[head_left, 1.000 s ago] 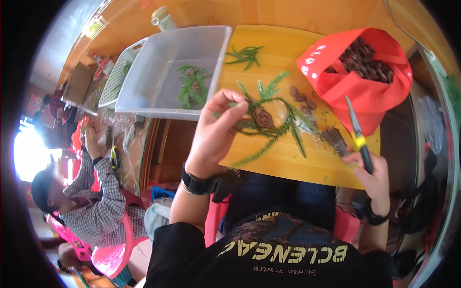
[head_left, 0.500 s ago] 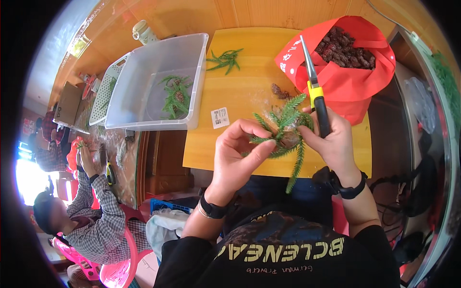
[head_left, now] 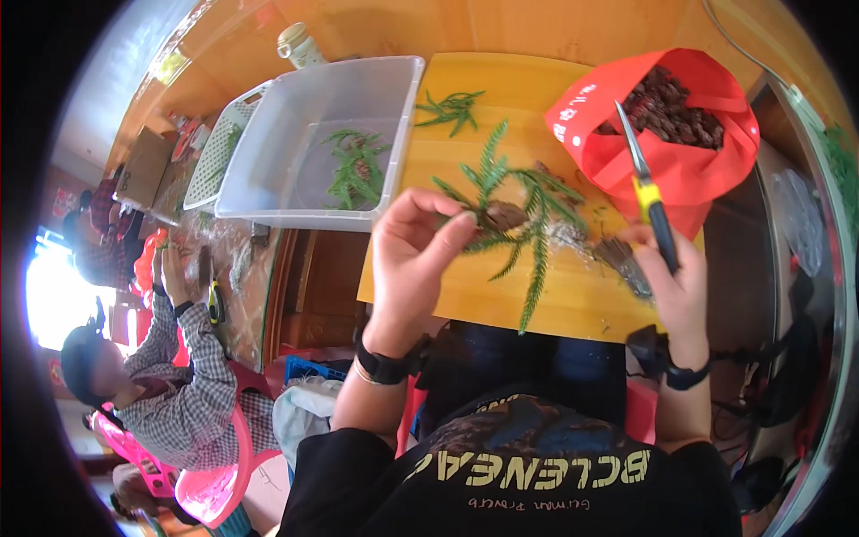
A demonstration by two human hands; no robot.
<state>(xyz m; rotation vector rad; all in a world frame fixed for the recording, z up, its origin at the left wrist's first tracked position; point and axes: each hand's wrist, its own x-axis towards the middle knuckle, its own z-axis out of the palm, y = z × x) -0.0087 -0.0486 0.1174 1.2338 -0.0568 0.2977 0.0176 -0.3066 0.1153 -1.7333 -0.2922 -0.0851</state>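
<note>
My left hand (head_left: 407, 264) pinches a green pine sprig (head_left: 535, 273) with a brown pine cone (head_left: 503, 216) at its middle, its branches spreading over the table. In my right hand (head_left: 676, 277) is a pair of needle-nose pliers (head_left: 651, 204) with yellow and black handles, jaws pointing up and away. Beside the right fingertips lies a dark brownish bundle (head_left: 619, 255), partly in clear wrap; whether the fingers touch it I cannot tell.
A yellow board (head_left: 403, 268) covers the table. Left stands a clear plastic bin (head_left: 268, 170) holding sprigs with cones. Another sprig (head_left: 451, 111) lies at the back. A red bag (head_left: 617, 170) full of pine cones stands right. A person (head_left: 183, 394) works at the left table.
My hands have moved apart, the right one going right with the pliers. The sprig stays in my left hand, and the dark bundle now shows. The whole view has shifted slightly.
</note>
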